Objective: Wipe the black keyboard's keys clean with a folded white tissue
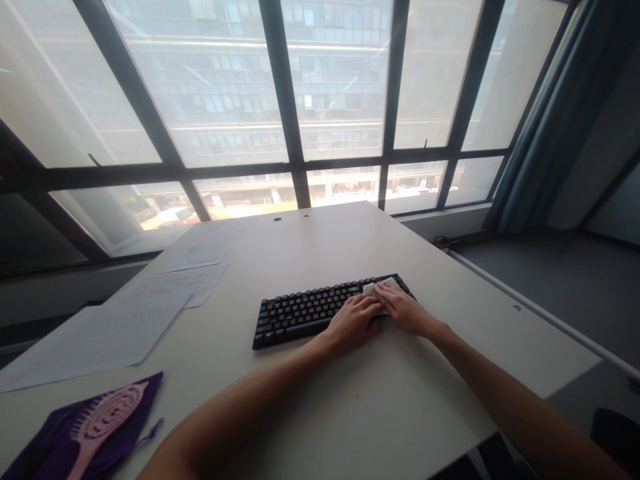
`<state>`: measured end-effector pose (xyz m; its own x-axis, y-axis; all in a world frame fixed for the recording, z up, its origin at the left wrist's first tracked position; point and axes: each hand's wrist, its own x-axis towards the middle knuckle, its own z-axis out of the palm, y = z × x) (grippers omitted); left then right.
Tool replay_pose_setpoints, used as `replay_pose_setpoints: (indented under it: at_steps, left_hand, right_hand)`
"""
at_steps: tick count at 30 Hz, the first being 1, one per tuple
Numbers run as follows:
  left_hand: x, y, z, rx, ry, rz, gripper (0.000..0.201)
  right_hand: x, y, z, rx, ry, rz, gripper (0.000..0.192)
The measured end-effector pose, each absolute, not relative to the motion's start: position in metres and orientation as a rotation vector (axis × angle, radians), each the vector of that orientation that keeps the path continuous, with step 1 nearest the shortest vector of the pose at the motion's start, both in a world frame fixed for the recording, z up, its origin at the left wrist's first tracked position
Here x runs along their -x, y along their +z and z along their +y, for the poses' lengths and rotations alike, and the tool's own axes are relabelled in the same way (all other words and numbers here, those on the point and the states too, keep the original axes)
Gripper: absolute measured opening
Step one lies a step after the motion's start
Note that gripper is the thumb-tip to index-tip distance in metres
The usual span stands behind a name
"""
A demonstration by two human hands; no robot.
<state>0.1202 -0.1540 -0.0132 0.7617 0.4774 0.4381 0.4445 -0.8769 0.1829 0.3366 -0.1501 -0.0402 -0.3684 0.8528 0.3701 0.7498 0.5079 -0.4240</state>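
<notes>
A black keyboard (300, 311) lies at a slant on the white table, its right end under my hands. My right hand (404, 309) presses a crumpled white tissue (369, 289) onto the keys near that end, fingers over it. Just left of it, my left hand (353, 321) rests across the keyboard's front edge, its fingers bent over the keys and its thumb low by the edge. The fingertips of the left hand come close to the tissue; whether they touch it I cannot tell. Both hands cover some of the right-hand keys.
Sheets of paper (105, 333) are spread along the left side of the white table (320, 247). A pink hairbrush (107, 415) lies on a purple drawstring pouch (125, 440) at the near left. Large windows stand beyond the far edge, with a blue curtain (545, 127) at right.
</notes>
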Motion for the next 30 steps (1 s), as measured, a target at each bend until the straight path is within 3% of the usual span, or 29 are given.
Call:
replay_pose_setpoints:
  at_steps: [13, 22, 30]
  left_hand:
    - [-0.1215, -0.0115, -0.1536, -2.901, 0.731, 0.765, 0.042]
    - [-0.1197, -0.0133, -0.1542, -2.912, 0.717, 0.744, 0.052]
    - [-0.1209, -0.0117, -0.1538, -2.896, 0.720, 0.778, 0.044]
  right_hand:
    - [-0.3365, -0.0389, -0.1510, 1.314, 0.270, -2.188, 0.048]
    - [-0.3360, -0.0396, -0.1509, 1.316, 0.245, -2.200, 0.050]
    - [-0.3341, -0.0338, -0.1536, 1.331, 0.249, -2.221, 0.049]
